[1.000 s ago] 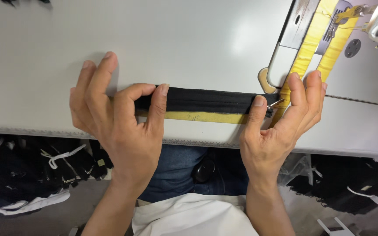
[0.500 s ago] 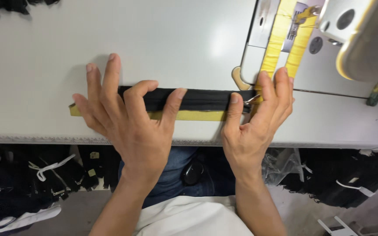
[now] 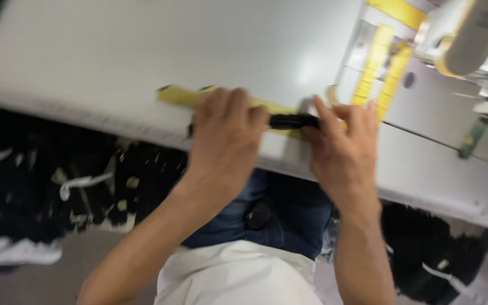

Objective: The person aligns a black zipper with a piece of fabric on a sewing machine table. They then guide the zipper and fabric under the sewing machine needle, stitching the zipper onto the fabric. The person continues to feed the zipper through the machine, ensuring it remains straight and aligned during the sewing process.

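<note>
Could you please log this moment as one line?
left hand: on black strip | right hand: on strip | yellow tape underneath | image blurred

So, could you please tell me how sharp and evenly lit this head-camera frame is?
Head view: motion blur smears both hands, left and right, and the black strip; a glare patch whitens the table; the fabric pile underneath sits in shadow.

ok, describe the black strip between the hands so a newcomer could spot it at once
Start at the white table with the sewing machine at its right end. Near the front edge, the left hand and right hand hold a black strip on a yellow strip. It is the only dark piece on the tabletop.
</note>
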